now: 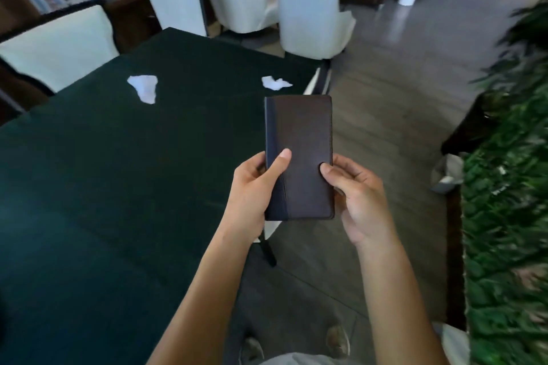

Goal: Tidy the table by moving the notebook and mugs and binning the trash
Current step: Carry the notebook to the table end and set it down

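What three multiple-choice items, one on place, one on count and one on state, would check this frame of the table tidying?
1. Where is the notebook?
A. Flat on the table
B. Held up in both hands
C. On a chair

2. How many pieces of white crumpled paper lie on the table?
A. None
B. Two
C. Five

3. What state is the notebook in?
A. Closed
B. Open flat
C. Torn in half

Answers:
1 B: the left hand and right hand grip its lower end, clear of the table.
2 B: one paper lies to the left and another paper lies near the far edge.
3 A: only its dark cover shows.
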`<state>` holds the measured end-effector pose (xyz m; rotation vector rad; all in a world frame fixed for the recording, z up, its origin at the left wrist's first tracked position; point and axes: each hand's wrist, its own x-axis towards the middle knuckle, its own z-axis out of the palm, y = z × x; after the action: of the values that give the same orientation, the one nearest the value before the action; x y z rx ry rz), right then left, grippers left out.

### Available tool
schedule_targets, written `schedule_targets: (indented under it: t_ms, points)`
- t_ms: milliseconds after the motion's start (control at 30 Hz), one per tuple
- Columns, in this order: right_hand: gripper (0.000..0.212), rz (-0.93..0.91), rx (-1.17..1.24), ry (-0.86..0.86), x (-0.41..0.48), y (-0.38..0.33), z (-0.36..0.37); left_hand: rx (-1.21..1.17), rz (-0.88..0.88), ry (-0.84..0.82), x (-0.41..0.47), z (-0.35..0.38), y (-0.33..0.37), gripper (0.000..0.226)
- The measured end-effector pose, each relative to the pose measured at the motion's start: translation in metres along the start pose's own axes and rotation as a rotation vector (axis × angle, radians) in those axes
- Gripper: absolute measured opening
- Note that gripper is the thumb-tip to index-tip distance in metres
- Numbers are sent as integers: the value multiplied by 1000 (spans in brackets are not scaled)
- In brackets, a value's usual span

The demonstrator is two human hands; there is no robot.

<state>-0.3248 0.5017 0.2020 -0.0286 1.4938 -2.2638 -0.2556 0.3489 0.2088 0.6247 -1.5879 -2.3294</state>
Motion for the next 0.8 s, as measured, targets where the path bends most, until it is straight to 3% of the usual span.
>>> schedule_targets:
  t_ms: [200,400,633,800]
  points:
    - [26,-61,35,154,13,-56,-108,41,-84,-168,10,111,-49,34]
    - [28,-73,-2,231,31,-92,-198,110,-180,-211,22,188,-84,52]
    - [29,-71,13,251,66,-110,-258,149,-222,-283,56,242,-104,53]
    - [35,-67,3,269,117,-122,-275,118,-219,-302,111,263,-110,36]
